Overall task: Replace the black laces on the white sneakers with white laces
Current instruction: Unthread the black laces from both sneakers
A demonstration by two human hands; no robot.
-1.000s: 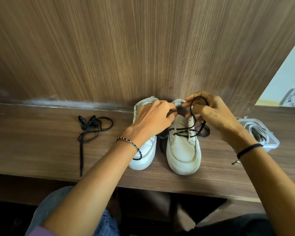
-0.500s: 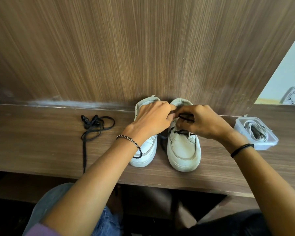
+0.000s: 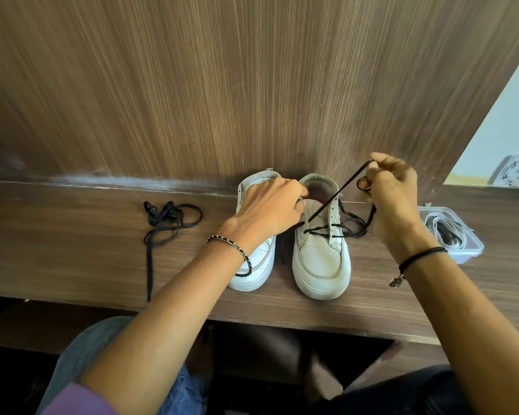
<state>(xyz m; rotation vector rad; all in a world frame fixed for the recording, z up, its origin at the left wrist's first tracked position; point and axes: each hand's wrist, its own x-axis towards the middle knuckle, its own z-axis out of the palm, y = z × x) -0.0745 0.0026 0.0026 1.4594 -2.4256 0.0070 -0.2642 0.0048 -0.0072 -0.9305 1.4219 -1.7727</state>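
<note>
Two white sneakers stand side by side on the wooden shelf, toes toward me. The left sneaker (image 3: pixel 258 265) is partly hidden under my left hand (image 3: pixel 267 211), which grips the tongue edge of the right sneaker (image 3: pixel 321 262). A black lace (image 3: pixel 336 199) still crosses the right sneaker's lower eyelets. My right hand (image 3: pixel 393 199) pinches that lace and holds it taut, raised to the upper right of the shoe. A loose black lace (image 3: pixel 165 223) lies in a heap on the shelf to the left. White laces (image 3: pixel 444 232) lie in a clear box at the right.
A wood-grain wall (image 3: pixel 252 85) rises right behind the shoes. The shelf's front edge (image 3: pixel 282 322) runs just below the sneakers' toes, with my knees beneath it. The clear plastic box (image 3: pixel 474 250) sits close to my right wrist.
My right hand has risen up and to the right from the shoe's eyelets, drawing a length of black lace out taut. My left hand stays on the right sneaker.
</note>
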